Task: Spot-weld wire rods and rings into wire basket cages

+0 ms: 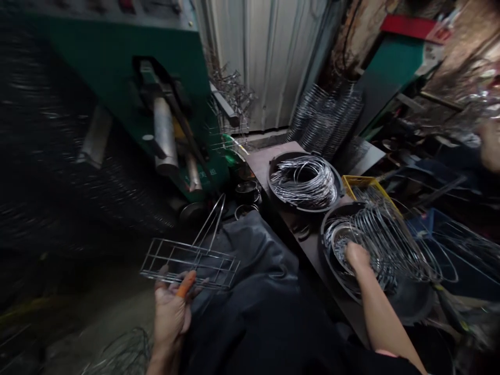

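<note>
My left hand (175, 302) is closed on the lower edge of a wire basket (191, 263), a long metal grid with a narrow wire loop rising from its far side. An orange cover wraps one finger of that hand. The basket is held above my dark apron (258, 250). On the right, my right hand (357, 256) reaches down into a small round bowl (336, 242) of small metal pieces. Its fingers look curled together, with the tips hidden among the pieces. That bowl sits in a large dark basin (414, 304), beside many bent wire loops (390, 234).
A green machine (113, 67) with a metal cylinder arm stands at the front left. Another basin (273, 192) holds a coil of wire (304, 179) on the bench. Behind are stacked wire rings (328, 120) and a yellow crate (357, 181). Wire lies on the floor, lower left.
</note>
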A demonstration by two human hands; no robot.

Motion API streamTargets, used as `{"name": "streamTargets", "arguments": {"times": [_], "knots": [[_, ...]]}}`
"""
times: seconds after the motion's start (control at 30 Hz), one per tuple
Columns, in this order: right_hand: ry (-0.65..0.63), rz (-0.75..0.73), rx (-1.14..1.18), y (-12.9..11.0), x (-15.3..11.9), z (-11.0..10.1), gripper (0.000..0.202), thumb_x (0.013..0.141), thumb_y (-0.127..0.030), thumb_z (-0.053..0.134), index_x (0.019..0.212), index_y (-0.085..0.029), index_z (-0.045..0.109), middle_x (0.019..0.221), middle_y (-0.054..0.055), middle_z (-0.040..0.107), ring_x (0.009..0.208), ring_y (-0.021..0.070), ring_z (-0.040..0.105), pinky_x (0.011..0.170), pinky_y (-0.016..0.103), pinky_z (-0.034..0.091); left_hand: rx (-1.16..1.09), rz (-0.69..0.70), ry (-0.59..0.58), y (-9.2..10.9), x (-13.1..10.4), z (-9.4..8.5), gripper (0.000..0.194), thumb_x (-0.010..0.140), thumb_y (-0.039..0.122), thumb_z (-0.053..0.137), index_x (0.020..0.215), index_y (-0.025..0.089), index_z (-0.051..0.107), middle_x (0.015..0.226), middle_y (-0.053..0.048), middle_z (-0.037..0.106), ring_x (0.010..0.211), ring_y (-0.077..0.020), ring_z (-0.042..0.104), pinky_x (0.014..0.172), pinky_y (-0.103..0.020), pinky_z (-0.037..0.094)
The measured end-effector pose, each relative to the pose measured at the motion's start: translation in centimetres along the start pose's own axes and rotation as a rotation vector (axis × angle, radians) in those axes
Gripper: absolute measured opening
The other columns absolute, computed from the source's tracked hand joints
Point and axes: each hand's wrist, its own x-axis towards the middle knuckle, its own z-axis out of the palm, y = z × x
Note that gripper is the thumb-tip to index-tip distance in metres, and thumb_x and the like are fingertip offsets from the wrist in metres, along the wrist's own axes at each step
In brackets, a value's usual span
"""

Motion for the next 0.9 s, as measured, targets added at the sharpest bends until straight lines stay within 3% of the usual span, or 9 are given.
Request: {"name": "streamTargets", "arguments": {"times": [0.17,0.27,0.33,0.4,0.47,0.6,0.7,0.8,0.9], "knots": [[-0.009,-0.018,-0.043,0.2,0.8,-0.6,0.034,0.085,-0.008,0.034,0.105,-0.007,0.061,0.092,0.022,0.066,0.083,0.0282,0.066,0.062,0.031,0.048,-0.08,0.044,-0.012,-0.3,0.0,0.2,0.073,0.054,0.021,0.076,0.117,0.034,0.041,0.082,0.005,0.054,0.072,-0.0105,0.056,0.069,-0.034,0.054],[0.056,0.0,0.003,0.5,2.0,-1.0,0.032,0.087,-0.017,0.034,0.101,-0.01,0.062,0.085,0.023,0.067,0.075,0.0296,0.066,0.058,0.033,0.046,-0.108,0.035,0.008,0.2,0.2,0.5,0.075,0.056,0.018,0.074,0.121,0.033,0.038,0.081,0.006,0.052,0.07,-0.0094,0.055,0.069,-0.034,0.054],[0.147,-0.094,0.122,-0.8,2.2,-2.3,0.03,0.085,-0.026,0.039,0.092,-0.011,0.063,0.081,0.021,0.067,0.073,0.0307,0.065,0.059,0.035,0.046,-0.125,0.03,0.015,0.8,0.3,0.9,0.077,0.057,0.018,0.073,0.122,0.033,0.037,0.079,0.006,0.051,0.068,-0.0087,0.054,0.069,-0.034,0.054],[0.246,-0.306,0.368,-4.0,1.4,-4.5,0.028,0.081,-0.033,0.043,0.086,-0.014,0.063,0.081,0.016,0.068,0.075,0.0282,0.064,0.063,0.033,0.046,-0.134,0.035,0.02,1.3,0.4,1.3,0.078,0.057,0.018,0.073,0.124,0.033,0.036,0.079,0.006,0.051,0.068,-0.0085,0.054,0.068,-0.033,0.055],[0.266,-0.576,0.69,-9.1,-0.5,-6.8,0.027,0.078,-0.038,0.044,0.082,-0.018,0.062,0.081,0.008,0.067,0.077,0.0233,0.062,0.066,0.029,0.046,-0.135,0.052,0.017,1.7,0.4,1.8,0.079,0.058,0.018,0.074,0.126,0.033,0.036,0.079,0.006,0.05,0.069,-0.0084,0.053,0.068,-0.032,0.054],[0.03,-0.926,1.106,-21.6,-5.4,-9.9,0.033,0.077,-0.05,0.049,0.074,-0.018,0.06,0.068,0.004,0.062,0.064,0.0177,0.056,0.058,0.025,0.043,-0.149,0.101,-0.025,1.8,0.0,2.1,0.082,0.061,0.019,0.073,0.13,0.035,0.032,0.082,0.005,0.048,0.07,-0.0081,0.051,0.069,-0.03,0.054],[-0.234,-1.049,1.271,-28.6,-8.0,-10.7,0.036,0.073,-0.053,0.055,0.066,-0.018,0.055,0.054,0.0,0.054,0.05,0.0136,0.048,0.047,0.023,0.037,-0.176,0.119,-0.047,1.5,-0.3,1.7,0.082,0.064,0.021,0.072,0.133,0.035,0.029,0.081,0.005,0.047,0.069,-0.008,0.05,0.069,-0.03,0.054],[-0.424,-1.151,1.341,-32.0,-9.3,-10.7,0.037,0.073,-0.054,0.058,0.065,-0.017,0.055,0.052,-0.002,0.052,0.048,0.0113,0.046,0.046,0.022,0.035,-0.199,0.138,-0.049,1.3,-0.3,1.1,0.082,0.065,0.021,0.071,0.134,0.036,0.028,0.08,0.005,0.047,0.07,-0.0084,0.049,0.069,-0.029,0.054],[-0.527,-1.173,1.392,-33.1,-9.8,-10.6,0.037,0.073,-0.053,0.059,0.067,-0.018,0.054,0.054,-0.003,0.052,0.049,0.0103,0.046,0.047,0.021,0.036,-0.223,0.14,-0.036,1.4,0.0,0.5,0.081,0.065,0.021,0.071,0.133,0.036,0.03,0.08,0.005,0.047,0.069,-0.0079,0.049,0.07,-0.029,0.054]]}}
